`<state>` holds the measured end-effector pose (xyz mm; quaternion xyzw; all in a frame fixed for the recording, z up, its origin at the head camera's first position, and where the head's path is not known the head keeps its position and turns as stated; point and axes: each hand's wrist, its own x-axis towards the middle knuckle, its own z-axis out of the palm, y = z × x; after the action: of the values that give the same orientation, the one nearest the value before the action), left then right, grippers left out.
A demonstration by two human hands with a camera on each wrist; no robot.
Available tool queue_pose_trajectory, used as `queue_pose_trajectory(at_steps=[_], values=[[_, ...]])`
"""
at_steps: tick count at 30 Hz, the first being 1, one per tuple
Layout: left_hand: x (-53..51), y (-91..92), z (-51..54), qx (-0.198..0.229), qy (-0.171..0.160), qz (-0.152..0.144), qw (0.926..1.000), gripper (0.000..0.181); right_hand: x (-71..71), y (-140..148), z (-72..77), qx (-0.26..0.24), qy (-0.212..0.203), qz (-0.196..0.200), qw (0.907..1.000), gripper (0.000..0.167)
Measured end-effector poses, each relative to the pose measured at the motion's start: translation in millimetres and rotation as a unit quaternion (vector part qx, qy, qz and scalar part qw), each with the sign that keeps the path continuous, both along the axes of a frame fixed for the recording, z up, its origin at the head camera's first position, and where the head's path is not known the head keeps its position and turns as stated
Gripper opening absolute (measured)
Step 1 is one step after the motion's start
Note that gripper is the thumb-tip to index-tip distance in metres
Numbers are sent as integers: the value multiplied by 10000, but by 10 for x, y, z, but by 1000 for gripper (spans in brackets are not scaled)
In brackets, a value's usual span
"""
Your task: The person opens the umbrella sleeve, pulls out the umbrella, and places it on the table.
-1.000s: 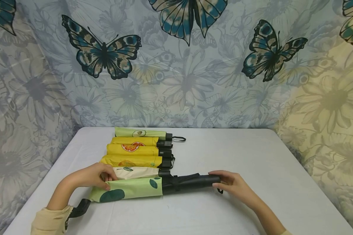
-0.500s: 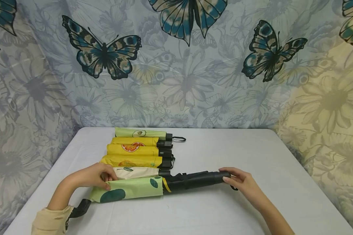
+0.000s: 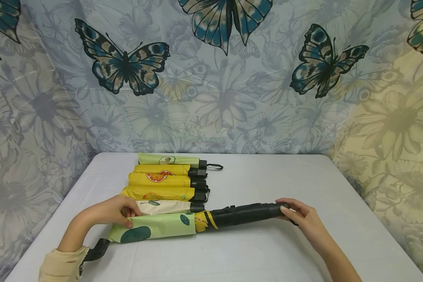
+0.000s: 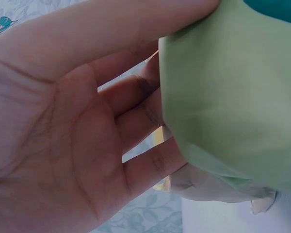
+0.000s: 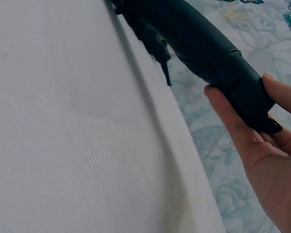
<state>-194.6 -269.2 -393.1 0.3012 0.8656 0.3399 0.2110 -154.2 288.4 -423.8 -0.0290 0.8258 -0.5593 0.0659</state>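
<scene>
A folded umbrella (image 3: pixel 246 215), mostly black with yellow folds, sticks out of a light green umbrella sleeve (image 3: pixel 165 225) with dark leaf prints. My left hand (image 3: pixel 107 211) pinches the sleeve's left end, thumb on the near side; in the left wrist view the sleeve cloth (image 4: pixel 233 97) lies between thumb and fingers. At the other end my right hand (image 3: pixel 304 221) grips the umbrella's black handle, which the right wrist view shows between thumb and fingers. The handle end is raised slightly off the table. The umbrella's left part is hidden inside the sleeve.
Behind the green sleeve lie several sleeved umbrellas in a row: a cream one (image 3: pixel 178 207), yellow ones (image 3: pixel 176 181) and a green avocado-print one (image 3: pixel 187 160) with a wrist loop. The white table (image 3: pixel 268 254) meets a butterfly-patterned cloth backdrop (image 3: pixel 225 117).
My right hand has moved right and slightly up, drawing the umbrella farther from the sleeve, and yellow folds have come into view. My left hand has stayed in place on the sleeve.
</scene>
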Motion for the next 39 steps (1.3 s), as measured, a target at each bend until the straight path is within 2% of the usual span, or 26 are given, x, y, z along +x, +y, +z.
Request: queue_pose_trajectory(at_steps=[8,20,39], values=[[11,1,3,3,30,-1,10000,24,6,118,30,-108,-73,-155,9998,51],[0,-3,-4,66,84,-13,9999,25,1,316,43,-815,-51,-167,9965,45],[-5,8,-16,53,-1,78,10000,24,8,578,-74,-1618,-38,121,9867,38]])
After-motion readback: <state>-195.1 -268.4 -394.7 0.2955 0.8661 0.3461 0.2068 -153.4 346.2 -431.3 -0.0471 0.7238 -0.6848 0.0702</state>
